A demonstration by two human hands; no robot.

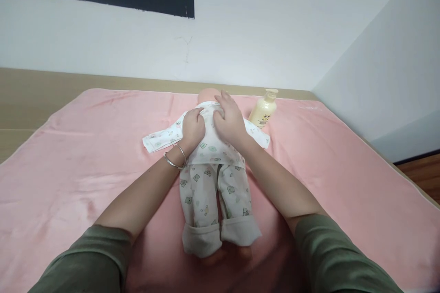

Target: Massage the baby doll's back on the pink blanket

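Note:
A baby doll (208, 95) lies on its back with its feet towards me and its head at the far end, mostly hidden. It is dressed in a white printed top (213, 148) and matching trousers (206, 192) with turned-up cuffs. My left hand (193, 128), a bracelet at its wrist, is closed at the left of the doll's chest, on the fabric of the top. On the right of the chest rests my right hand (231, 118), its fingers stretched out and thumb apart. Both sleeves of the top spread out sideways.
Just right of the doll stands a pale yellow pump bottle (264, 109), slightly tilted in view. A pink sheet (85, 169) covers the wooden surface (30, 96). Behind are a white wall (257, 31) and a dark window frame (178, 4).

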